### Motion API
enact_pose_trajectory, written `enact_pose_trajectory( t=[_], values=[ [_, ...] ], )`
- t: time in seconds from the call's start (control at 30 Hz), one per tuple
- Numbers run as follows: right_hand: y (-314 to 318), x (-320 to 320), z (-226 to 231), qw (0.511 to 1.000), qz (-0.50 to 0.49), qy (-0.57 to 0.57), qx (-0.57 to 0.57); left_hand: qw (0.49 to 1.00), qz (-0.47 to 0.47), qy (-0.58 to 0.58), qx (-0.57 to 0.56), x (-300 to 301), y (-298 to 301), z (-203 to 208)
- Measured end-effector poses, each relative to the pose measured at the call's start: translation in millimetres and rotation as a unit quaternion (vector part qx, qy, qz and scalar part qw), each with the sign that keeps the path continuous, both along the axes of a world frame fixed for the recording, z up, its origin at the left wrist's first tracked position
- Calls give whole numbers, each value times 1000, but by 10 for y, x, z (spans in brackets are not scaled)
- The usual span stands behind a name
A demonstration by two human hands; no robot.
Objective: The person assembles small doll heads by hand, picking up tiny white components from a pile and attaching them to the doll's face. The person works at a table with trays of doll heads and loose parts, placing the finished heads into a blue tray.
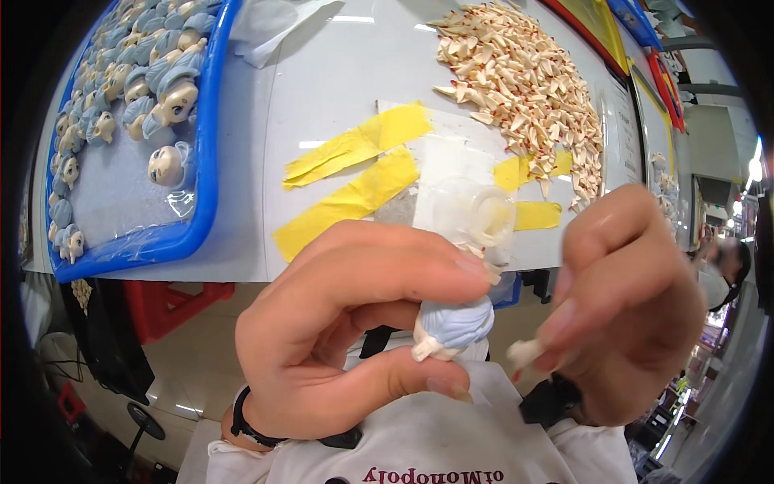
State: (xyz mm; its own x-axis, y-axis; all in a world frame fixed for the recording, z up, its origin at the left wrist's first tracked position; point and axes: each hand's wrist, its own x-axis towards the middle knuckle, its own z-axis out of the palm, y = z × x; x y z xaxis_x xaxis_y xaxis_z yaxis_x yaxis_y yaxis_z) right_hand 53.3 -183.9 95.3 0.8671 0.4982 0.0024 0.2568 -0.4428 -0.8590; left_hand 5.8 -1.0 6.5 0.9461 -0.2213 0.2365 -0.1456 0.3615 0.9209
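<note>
We hold a little doll head [453,327] in our left hand [347,339]. It has pale blue hair. Our left thumb sits under it and our fingers curl over the top, so the hand is closed tight on it. The doll head is in the air, just past the edge of the white table [322,81], close to our chest. Our right hand [633,315] is right beside it, on the right. Its fingertips are pinched together on a tiny cream piece [522,352] with a bit of red at its tip. The tiny piece is a little lower than the doll head and very near it, but not touching it. The piece points left, toward the doll head. So the right hand is the one nearest to the piece, and the doll head waits just to its left. On the table we see a big pile of the same small pieces [524,81], some yellow tape [355,173], a clear little cup [480,214], and a blue tray [205,153] full of more doll heads.
</note>
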Motion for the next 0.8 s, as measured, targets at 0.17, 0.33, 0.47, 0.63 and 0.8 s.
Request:
enact_pose_trajectory(
  t=[0.17,0.33,0.47,0.63,0.8],
  values=[
    [-46,-171,-231,997,25,-5,74,997,41,47,-51,-62,-143,52],
    [16,-247,-294,991,2,-125,53,995,47,-49,68,-62,-66,14],
    [30,-241,-354,979,-1,-197,52,987,94,-83,105,-98,-121,51],
    [-40,-151,-306,987,3,-145,73,978,99,-125,135,-35,-77,-22],
    [-613,234,-207,973,-182,-123,-74,984,176,3,41,-104,-22,1]
  ],
)
